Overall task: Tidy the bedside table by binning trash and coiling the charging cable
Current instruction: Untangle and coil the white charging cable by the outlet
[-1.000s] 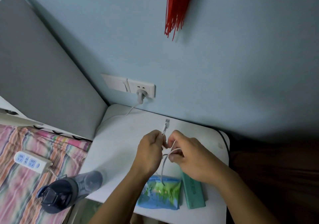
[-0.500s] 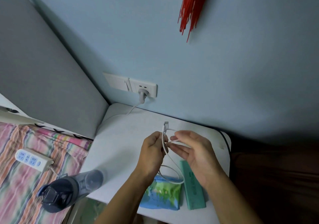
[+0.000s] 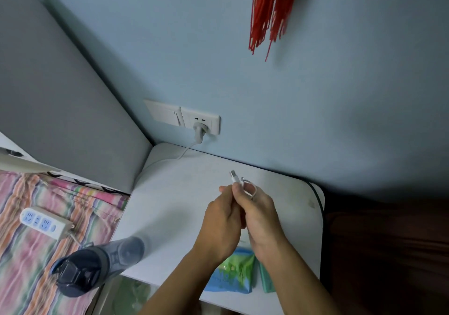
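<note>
Above the white bedside table [image 3: 170, 193], my left hand [image 3: 220, 222] and my right hand [image 3: 261, 217] are pressed together around a white charging cable [image 3: 234, 177]. Both hands are shut on it. The cable's two plug ends stick up above my fingers, and a strand loops over my right fingers. The remaining cable is hidden inside my hands.
A dark water bottle [image 3: 97, 263] stands at the table's left front corner. A blue-green tissue pack [image 3: 233, 273] and a teal box [image 3: 266, 278] lie under my wrists. A plug with its cord [image 3: 199, 132] sits in the wall socket. A power strip [image 3: 43, 222] lies on the striped bedding.
The hanging loop of cable has been gathered up into my hands. My hands have closed together, and both plug ends now stick up above them.
</note>
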Tool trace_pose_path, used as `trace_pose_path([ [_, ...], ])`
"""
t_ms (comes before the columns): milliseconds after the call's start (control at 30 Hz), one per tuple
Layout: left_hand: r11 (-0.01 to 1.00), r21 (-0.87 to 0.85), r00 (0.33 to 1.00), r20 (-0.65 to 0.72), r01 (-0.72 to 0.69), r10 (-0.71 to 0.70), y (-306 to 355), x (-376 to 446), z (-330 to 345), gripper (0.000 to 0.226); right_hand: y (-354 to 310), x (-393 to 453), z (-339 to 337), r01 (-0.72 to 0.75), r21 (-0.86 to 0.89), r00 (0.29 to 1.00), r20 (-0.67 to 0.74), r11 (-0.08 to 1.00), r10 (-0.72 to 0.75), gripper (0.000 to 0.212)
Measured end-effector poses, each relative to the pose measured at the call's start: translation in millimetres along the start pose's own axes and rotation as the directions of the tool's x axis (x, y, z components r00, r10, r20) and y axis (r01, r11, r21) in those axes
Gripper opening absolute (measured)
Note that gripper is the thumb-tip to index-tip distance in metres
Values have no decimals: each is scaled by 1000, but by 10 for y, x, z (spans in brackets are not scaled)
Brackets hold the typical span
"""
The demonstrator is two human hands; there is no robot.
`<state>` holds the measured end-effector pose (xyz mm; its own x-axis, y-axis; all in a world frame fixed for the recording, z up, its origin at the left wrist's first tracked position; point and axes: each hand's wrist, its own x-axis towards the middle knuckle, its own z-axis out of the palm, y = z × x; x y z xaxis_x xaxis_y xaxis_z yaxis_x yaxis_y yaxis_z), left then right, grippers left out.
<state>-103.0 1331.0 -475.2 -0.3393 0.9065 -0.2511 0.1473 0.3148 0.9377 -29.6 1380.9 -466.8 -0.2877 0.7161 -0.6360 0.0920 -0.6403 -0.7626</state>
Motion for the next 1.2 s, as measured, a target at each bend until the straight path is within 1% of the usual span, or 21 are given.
trace_pose_path([
  [33, 1000, 0, 1000, 12, 10, -10, -10, -2, -5, 40, 1, 22, 2, -10, 6, 1000, 8, 1000, 10, 25],
  [100, 999, -8, 999, 29, 35, -35, -40, -3, -8, 39, 4, 47, 19, -38, 13, 999, 10, 999, 38, 21],
  [200, 988, -77, 988, 83, 136, -130, -75, -2, -28, 33, 27, 78, 56, -60, 0, 998, -1, 998, 60, 28],
  [300, 967, -86, 956, 196, 239, -219, -161, -43, -50, 46, 0, 137, 56, -138, 122, 990, -17, 983, 141, 32],
  [333, 948, -143, 935, 261, 283, -240, -183, -63, -52, 46, -12, 163, 53, -158, 193, 987, -12, 969, 163, 30],
  [400, 859, -311, 879, 391, 406, -273, -220, -110, -62, 35, -10, 210, 48, -167, 294, 984, -11, 941, 178, 26],
  [433, 812, -373, 858, 434, 449, -275, -245, -130, -71, 30, 7, 231, 39, -167, 323, 983, -13, 932, 181, 25],
  [500, 773, -418, 840, 474, 477, -262, -308, -170, -86, 24, 38, 263, 3, -176, 365, 982, 2, 914, 188, 27],
  [600, 788, -363, 838, 437, 498, -327, -381, -170, -196, 4, 32, 265, -85, -193, 350, 981, 42, 917, 190, 21],
  [633, 778, -370, 839, 415, 508, -351, -411, -151, -251, 11, 22, 252, -116, -183, 307, 983, 54, 934, 175, 18],
  [667, 742, -411, 837, 395, 530, -379, -442, -128, -302, 16, 11, 237, -140, -163, 241, 986, 66, 957, 151, 17],
  [733, 596, -554, 813, 385, 581, -436, -486, -80, -369, 17, 15, 194, -166, -92, 87, 993, 88, 992, 85, 17],
  [800, 387, -692, 771, 403, 609, -492, -508, -52, -367, 15, 43, 111, -124, -26, 4, 998, 56, 1000, 26, 15],
  [833, 281, -751, 749, 397, 597, -530, -509, -37, -345, 15, 73, 61, -86, 5, -21, 1000, 19, 1000, -5, 13],
  [867, 204, -797, 727, 371, 569, -578, -509, -19, -321, 17, 116, 12, -42, 33, -47, 999, -23, 998, -34, 12],
  [900, 180, -824, 705, 320, 536, -633, -513, 9, -295, 20, 171, -43, 7, 53, -63, 996, -63, 997, -57, 9],
  [1000, 236, -862, 661, 142, 449, -737, -506, 131, -275, 30, 370, -205, 127, 63, -19, 982, -177, 998, -65, 3],
  [1033, 247, -863, 653, 120, 441, -748, -505, 168, -282, 30, 448, -248, 153, 66, -14, 976, -208, 998, -67, 5],
  [1100, 286, -852, 650, 80, 438, -756, -506, 218, -294, 15, 594, -308, 207, 76, -31, 966, -245, 997, -82, 12],
  [1167, 310, -838, 633, 55, 450, -772, -531, 241, -285, 17, 677, -332, 259, 76, -43, 959, -271, 996, -85, 20],
  [1200, 309, -845, 638, 50, 437, -768, -541, 245, -275, 15, 694, -327, 275, 82, -62, 958, -270, 995, -96, 22],
])
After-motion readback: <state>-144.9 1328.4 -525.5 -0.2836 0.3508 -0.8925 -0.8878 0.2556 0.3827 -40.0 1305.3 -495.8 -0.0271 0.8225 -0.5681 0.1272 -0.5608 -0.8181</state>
